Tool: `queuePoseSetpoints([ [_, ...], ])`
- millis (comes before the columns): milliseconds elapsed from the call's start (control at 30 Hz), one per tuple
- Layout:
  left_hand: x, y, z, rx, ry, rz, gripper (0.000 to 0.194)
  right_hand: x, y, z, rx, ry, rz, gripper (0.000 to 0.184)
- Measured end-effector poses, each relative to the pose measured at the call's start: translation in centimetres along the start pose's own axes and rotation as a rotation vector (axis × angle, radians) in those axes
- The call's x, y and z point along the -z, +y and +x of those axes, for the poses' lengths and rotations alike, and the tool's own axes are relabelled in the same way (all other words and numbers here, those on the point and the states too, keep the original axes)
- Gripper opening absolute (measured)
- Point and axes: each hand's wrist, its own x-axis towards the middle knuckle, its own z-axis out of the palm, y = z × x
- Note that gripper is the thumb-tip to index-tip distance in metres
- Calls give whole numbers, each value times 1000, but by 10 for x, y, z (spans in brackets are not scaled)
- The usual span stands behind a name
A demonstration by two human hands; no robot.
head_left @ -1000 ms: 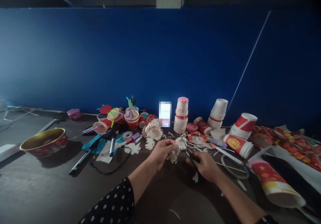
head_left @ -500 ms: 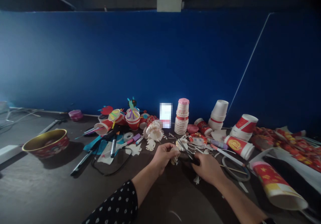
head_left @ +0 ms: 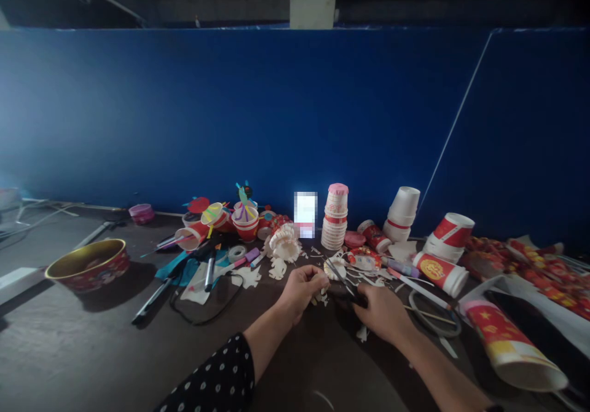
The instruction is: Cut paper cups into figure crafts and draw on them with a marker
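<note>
My right hand point(head_left: 381, 309) is closed round the handles of a pair of scissors point(head_left: 342, 275), whose blades point up and to the left. Just left of the blades, my left hand point(head_left: 302, 290) is pinched on a small piece of white paper point(head_left: 321, 297), mostly hidden by the fingers. Beyond the scissors lies a round cream paper piece point(head_left: 334, 267) with a fringed edge. White paper scraps point(head_left: 362, 333) are scattered on the dark table point(head_left: 295, 369) around both hands.
Stacked paper cups point(head_left: 334, 230) stand behind my hands, beside a bright blurred-out screen point(head_left: 305, 215). Toppled cups point(head_left: 514, 344) and a phone-like black slab point(head_left: 530, 320) lie at right. On the left are a gold-lined bowl point(head_left: 87, 270), markers point(head_left: 209, 273) and decorated cups point(head_left: 245, 222).
The view has tilted slightly, so everything sits a little lower. Both hands keep nearly the same place and hold, with the scissors still beside my left fingers.
</note>
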Motion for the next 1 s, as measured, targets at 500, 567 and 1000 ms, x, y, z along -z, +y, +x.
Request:
queuePoseSetpoints([
  [500, 0, 0, 0, 33, -14, -52, 28, 1, 1, 0, 7, -8, 16, 21],
  [567, 1, 1, -1, 36, -16, -48, 27, 2, 0, 0, 2, -10, 15, 22],
  [1000, 3, -4, 2, 22, -21, -82, 28, 0, 2, 0, 24, 1, -4, 19],
])
